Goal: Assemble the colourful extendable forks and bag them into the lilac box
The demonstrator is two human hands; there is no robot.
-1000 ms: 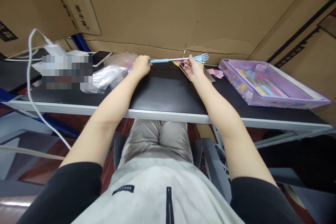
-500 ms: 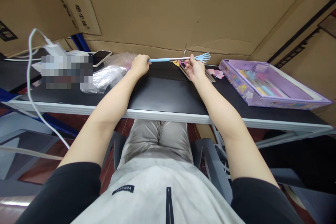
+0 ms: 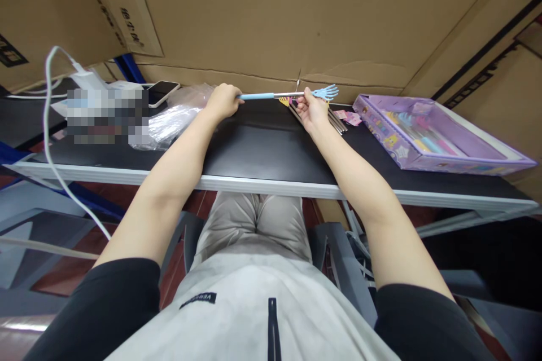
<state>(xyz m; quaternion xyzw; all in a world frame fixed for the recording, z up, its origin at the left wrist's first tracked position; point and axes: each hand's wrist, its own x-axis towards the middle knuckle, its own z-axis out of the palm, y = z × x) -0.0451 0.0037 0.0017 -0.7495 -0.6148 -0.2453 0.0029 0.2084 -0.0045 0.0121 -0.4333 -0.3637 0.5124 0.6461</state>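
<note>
A light blue back scratcher [image 3: 259,96] with a metal rod is held level above the table. My left hand [image 3: 224,101] is closed around its handle end. My right hand [image 3: 314,108] pinches the rod just below the blue claw-shaped head, which points right. Under and behind my right hand lie more back scratchers [image 3: 337,123] with metal rods and coloured heads, partly hidden by the hand. Small pink tags [image 3: 349,118] lie to the right of them.
At the right stands a purple box [image 3: 461,166] with several coloured back scratchers inside. Clear plastic bags [image 3: 171,124], a phone [image 3: 163,93] and a white cable [image 3: 47,118] are on the left. Cardboard [image 3: 262,17] rises behind the black table [image 3: 266,149].
My left hand has shifted very slightly left. My right hand and the back scratcher's head have barely moved; the hold of both hands is the same.
</note>
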